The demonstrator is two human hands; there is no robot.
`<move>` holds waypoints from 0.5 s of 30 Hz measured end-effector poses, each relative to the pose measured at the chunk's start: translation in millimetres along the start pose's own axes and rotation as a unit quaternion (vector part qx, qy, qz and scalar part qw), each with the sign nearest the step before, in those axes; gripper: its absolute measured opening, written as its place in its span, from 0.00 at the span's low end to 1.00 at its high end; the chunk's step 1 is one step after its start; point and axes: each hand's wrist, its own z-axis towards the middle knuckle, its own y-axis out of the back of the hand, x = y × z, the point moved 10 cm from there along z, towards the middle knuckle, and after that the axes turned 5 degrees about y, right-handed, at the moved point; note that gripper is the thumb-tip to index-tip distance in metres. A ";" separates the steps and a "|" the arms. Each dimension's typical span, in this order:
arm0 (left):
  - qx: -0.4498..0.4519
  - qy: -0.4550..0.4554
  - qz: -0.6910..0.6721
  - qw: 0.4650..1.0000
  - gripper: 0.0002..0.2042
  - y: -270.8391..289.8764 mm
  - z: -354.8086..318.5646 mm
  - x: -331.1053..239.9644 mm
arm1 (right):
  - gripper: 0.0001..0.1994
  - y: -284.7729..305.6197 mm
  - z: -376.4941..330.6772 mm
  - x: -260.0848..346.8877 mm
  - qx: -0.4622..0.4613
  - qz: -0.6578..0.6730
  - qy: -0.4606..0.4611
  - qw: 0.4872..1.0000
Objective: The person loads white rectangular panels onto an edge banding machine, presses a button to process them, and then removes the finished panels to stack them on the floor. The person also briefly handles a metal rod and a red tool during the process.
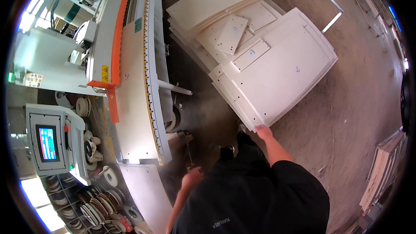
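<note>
My right hand grips the near corner of a large white panel, which lies at the top of a stack. The panel has small dark holes along its edge. Two smaller white boards with stickers lie by it: a narrow drilled strip on the panel, and a drilled rectangular board farther back. Low at my left side hangs my left hand, its fingers curled; what they hold, if anything, is hidden. A thin dark upright shape shows just beyond that hand.
Along the left runs a long machine with an orange rail and a pale work surface. Its control screen is lit. Rolls of edging fill a rack at lower left. More boards lean at the right.
</note>
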 end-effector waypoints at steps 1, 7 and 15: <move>0.054 0.026 -0.118 0.991 0.17 -35.5 0.0 39.7 | 0.26 5.6 13.1 -27.5 -0.083 -0.033 -0.010 0.996; 0.094 0.095 -0.288 0.948 0.16 -99.2 -35.9 149.8 | 0.54 58.2 -6.8 -68.6 -0.221 0.165 -0.294 0.915; 0.091 0.195 0.124 0.969 0.15 -2.1 -41.5 72.9 | 0.57 54.5 7.0 -71.6 -0.225 0.241 -0.356 0.874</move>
